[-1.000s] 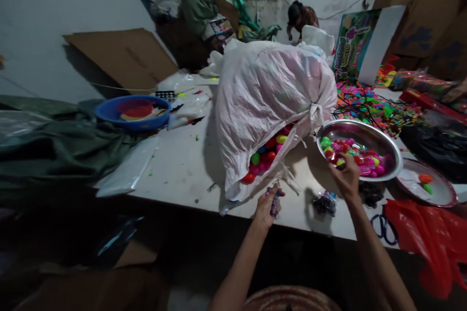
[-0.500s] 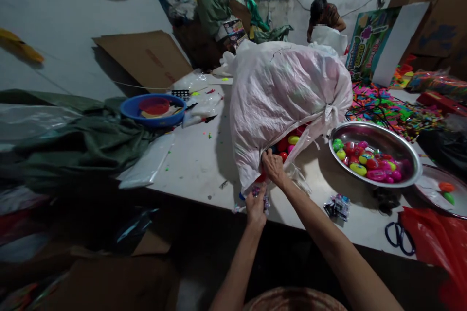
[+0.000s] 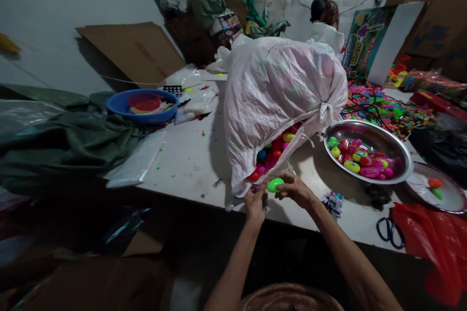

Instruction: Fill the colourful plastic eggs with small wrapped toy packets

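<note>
A green plastic egg point(image 3: 275, 184) has just been brought out of the white sack point(image 3: 284, 82), it seems, & is pinched by the R hand point(image 3: 297, 190), part open. By the L hand point(image 3: 254, 205), half curled at the egg's 7–8 o'clock, small purplish packets point(image 3: 256, 188) seem held (blurry). Sack's at 12, metal bowl point(image 3: 404, 175) at 2–3. Egg's prob. easily reached by both hands now.

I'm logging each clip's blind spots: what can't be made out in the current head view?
All in the head view:
Purple item in the left hand: mostly covered by the hand, so its kind is unclear.
White sack: its own fabric hides most of what is inside.
Red plastic bag: cut off by the right edge.
Small packets: print too small to read.
</note>
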Tool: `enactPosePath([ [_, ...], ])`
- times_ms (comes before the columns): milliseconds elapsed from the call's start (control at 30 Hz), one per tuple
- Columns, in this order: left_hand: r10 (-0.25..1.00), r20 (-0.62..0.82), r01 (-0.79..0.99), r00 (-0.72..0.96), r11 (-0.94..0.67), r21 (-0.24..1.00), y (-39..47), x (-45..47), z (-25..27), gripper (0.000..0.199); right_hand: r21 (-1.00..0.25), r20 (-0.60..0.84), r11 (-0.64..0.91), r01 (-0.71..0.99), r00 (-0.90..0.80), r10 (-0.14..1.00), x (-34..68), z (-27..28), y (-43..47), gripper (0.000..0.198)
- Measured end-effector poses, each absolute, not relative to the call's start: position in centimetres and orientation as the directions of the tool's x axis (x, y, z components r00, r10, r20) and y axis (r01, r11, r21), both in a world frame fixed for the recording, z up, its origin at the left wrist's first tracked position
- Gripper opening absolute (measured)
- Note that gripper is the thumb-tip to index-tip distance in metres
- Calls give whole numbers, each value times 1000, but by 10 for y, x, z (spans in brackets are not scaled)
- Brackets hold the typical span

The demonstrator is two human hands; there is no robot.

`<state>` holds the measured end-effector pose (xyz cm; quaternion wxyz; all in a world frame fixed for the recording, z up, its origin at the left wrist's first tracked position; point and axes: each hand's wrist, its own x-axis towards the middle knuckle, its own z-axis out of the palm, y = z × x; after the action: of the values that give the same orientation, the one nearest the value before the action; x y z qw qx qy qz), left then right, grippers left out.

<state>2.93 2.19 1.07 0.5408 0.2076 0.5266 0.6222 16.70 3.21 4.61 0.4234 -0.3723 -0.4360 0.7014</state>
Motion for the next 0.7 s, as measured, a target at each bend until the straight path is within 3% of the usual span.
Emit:
enactPosePath([
  [67, 906, -331, -476, -266, 175, 862, 21, 39, 12, 41, -851, -180, -313, -421, -325, 928, 172, 34, 21, 36],
  [267, 867, -496, -456, -58, 419, 785, 16, 51, 16, 43, -780, -231, -238, -579, -88, 969, 183, 17, 15, 30],
  [400, 906, -368, -421, -211, 256, 870, 13, 53, 18, 42, -722, -235, -328, -609, -231, 944, 191, 22, 4, 36],
  [500, 909, -357, -394, -216, 254, 883, 13, 57, 19, 42, -728, -277, -460, -509, -396, 875, 190, 25, -4, 43],
  [600, 908, -387, -403, -164, 296, 866, 13, 61, 21, 43, -757, -302, -465, -459, -386, 872, 187, 21, -5, 32],
  [700, 908, -409, -433, -95, 333, 838, 12, 62, 22, 40, -741, -296, -428, -517, -320, 900, 189, 12, -4, 27],
])
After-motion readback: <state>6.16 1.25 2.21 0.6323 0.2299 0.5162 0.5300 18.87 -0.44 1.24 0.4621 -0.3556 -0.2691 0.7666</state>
